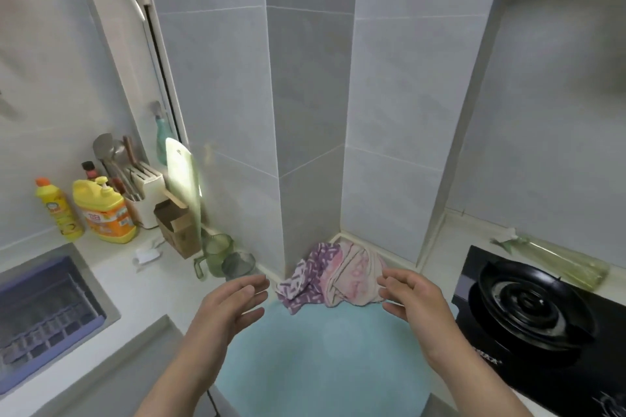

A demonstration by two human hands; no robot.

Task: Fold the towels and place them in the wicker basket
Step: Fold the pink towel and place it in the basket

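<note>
The left hand (233, 301) and right hand (415, 298) are hovering with fingers loosely spread, holding nothing. The crumpled towels (345, 276) are lying between and just beyond them. Pickup seems to be starting; the next move is calling for a grip on one towel.

Soft daylight is coming from the window frame (135, 10) at upper left, glaring on the cutting board (181, 176). Wall tiles (305, 112) are bowing toward the edges. Everything is looking slightly soft; the left hand (233, 301) is showing blur, and the upper right is lying in shadow.
</note>
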